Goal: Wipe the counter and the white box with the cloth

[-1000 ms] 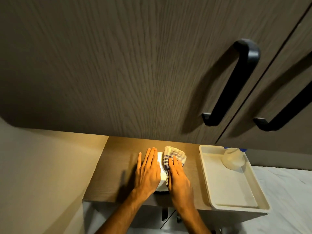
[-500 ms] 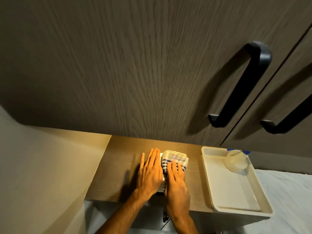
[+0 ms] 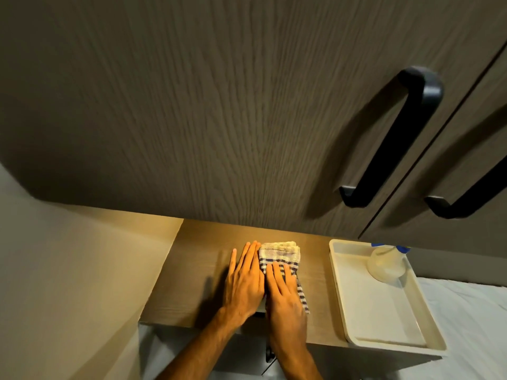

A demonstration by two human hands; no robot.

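Where hands (image 3: 244, 283) press cloth (image 3: 279, 255), wooden counter (image 3: 192, 272), dark cabinets (image 3: 219, 105) above

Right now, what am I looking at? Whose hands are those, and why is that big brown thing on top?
There is only one picture of this moment, taken by a camera worn on a person's head, looking down. The big brown thing is a cupboard door close above, with black handles. Below is a wooden counter. The left hand lies flat, fingers stretched out. The right hand presses a checked cloth down to wipe. The white box is almost hidden beneath hands and cloth. To the right sits a white tray with a clear spray bottle in it.
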